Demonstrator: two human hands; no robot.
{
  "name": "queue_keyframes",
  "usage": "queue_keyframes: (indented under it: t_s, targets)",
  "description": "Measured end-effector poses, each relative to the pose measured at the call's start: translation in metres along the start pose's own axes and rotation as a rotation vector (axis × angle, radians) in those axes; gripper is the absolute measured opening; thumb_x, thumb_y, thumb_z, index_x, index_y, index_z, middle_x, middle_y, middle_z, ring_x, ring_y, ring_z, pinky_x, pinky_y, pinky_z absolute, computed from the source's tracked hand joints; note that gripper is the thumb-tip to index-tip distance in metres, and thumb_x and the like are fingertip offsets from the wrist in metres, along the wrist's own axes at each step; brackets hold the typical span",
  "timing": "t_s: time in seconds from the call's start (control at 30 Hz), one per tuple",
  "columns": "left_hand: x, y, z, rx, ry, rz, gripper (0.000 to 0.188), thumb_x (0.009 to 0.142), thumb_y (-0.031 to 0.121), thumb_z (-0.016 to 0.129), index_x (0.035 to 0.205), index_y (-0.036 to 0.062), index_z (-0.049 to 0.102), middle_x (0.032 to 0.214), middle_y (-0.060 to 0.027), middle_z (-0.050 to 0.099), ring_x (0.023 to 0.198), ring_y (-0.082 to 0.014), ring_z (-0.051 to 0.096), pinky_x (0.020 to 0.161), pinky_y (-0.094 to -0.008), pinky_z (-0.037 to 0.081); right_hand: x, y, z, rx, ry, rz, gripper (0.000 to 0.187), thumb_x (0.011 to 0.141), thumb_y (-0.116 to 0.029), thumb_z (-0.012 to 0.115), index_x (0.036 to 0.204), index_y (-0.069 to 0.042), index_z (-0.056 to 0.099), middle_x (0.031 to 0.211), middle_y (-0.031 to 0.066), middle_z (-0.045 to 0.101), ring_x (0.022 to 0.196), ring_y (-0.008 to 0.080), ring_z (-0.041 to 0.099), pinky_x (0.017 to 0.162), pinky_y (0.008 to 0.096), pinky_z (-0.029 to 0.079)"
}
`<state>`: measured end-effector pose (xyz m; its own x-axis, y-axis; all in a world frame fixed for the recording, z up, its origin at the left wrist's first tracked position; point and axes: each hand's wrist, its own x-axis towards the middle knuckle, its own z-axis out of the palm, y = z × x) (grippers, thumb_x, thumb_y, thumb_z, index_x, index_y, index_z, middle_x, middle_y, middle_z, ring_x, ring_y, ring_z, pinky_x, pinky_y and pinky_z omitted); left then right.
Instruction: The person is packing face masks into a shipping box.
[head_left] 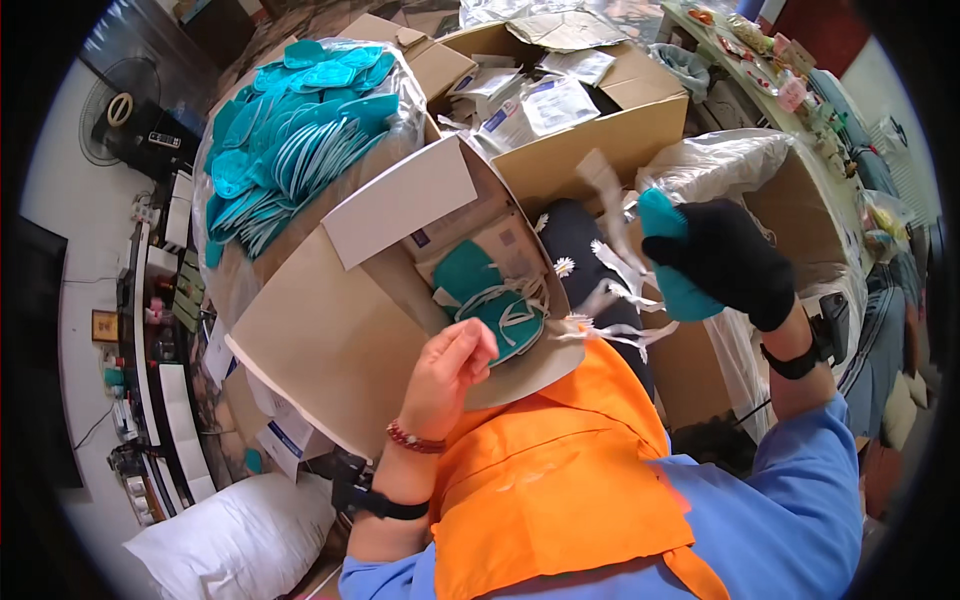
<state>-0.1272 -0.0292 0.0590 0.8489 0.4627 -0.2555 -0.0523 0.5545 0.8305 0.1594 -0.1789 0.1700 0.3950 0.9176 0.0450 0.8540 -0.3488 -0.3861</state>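
Note:
My right hand (735,262), in a black glove, grips a teal face mask (682,295) to the right of my lap. White straps (625,268) swing off to its left, smeared by motion. My bare left hand (452,365) is closed, thumb against curled fingers, over the near edge of an open carton (330,325). Whether anything is pinched in it is hidden. Inside that carton, just beyond my left fingers, lie several teal masks (462,272) with tangled white straps, beside flat printed packets (512,243).
A plastic-lined box (400,85) heaped with teal pieces stands at the far left. Behind my carton is a brown box (600,135) of white packets. Another plastic-lined carton (805,190) is on the right, and a white sack (240,535) lies at the near left.

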Motion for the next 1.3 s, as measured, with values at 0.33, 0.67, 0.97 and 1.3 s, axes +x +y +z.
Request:
queue_keyframes:
  t_s: [0.33,0.67,0.97,1.3]
  targets:
    - [0.071,0.005,0.089,0.867,-0.178,0.665,0.046,0.082,0.027,0.081,0.113,-0.0009,0.06,0.073,-0.0024,0.04,0.067,-0.0158,0.045,0.064,-0.0306,0.043,0.018,-0.024,-0.009,0.626,-0.07,0.263,0.03,0.091,-0.03,0.069,0.094,0.0,0.068,0.079,0.0047,0.069,0.07,0.013,0.066,0.065,0.0299,0.053]
    - [0.058,-0.023,0.057,0.846,-0.332,0.39,0.018,0.098,0.017,0.054,0.091,0.0004,0.057,0.089,-0.0133,0.051,0.079,-0.0332,0.057,0.069,-0.0403,0.047,0.008,0.05,0.028,1.996,0.3,0.097,0.043,0.099,-0.035,0.058,0.123,0.001,0.059,0.11,0.0108,0.068,0.095,0.0188,0.067,0.085,0.0309,0.053]
    - [0.05,0.027,0.04,1.203,-0.194,0.492,0.009,0.091,0.006,0.057,0.1,0.006,0.058,0.098,-0.0127,0.063,0.091,-0.0358,0.063,0.075,-0.0388,0.051,0.001,0.016,0.029,0.774,-0.549,0.268,0.038,0.085,-0.035,0.076,0.101,-0.001,0.073,0.085,0.0037,0.072,0.075,0.0109,0.065,0.071,0.0299,0.053]
    - [0.064,-0.013,0.05,1.114,-0.274,0.642,0.012,0.089,0.008,0.064,0.09,0.003,0.053,0.087,-0.0136,0.061,0.08,-0.0332,0.064,0.069,-0.0402,0.053,-0.048,-0.018,0.09,1.538,-0.665,-0.034,0.075,0.079,-0.034,0.083,0.137,-0.002,0.049,0.131,0.0114,0.06,0.114,0.0194,0.059,0.1,0.0367,0.048]
